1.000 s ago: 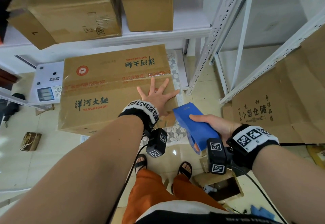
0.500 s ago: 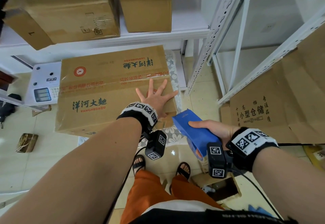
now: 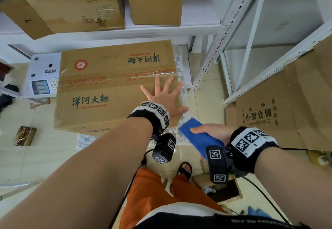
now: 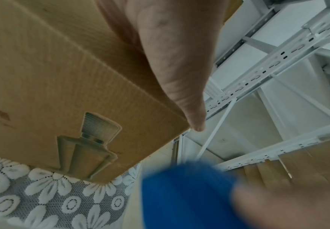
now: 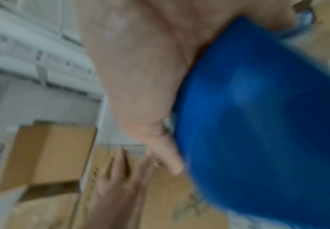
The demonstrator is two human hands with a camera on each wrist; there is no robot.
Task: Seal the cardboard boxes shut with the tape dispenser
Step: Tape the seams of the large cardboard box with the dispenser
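Left hand [image 3: 162, 96] lies flat with spread fingers on the cardboard box [image 3: 111, 88]; right hand [image 3: 213, 131] grasps the blue tape dispenser [image 3: 198, 136].
The box sits on the lace-covered desk; the dispenser should probably meet the seam squarely at the right edge while the left palm holds the flaps down.

Brown cardboard box [image 3: 107, 92], flaps closed, clear tape strip along its top seam (red print under the tape), sits on the lace-covered surface's near right corner. Blue tape dispenser [image 3: 197, 137] is airborne, just off the box's near right corner.
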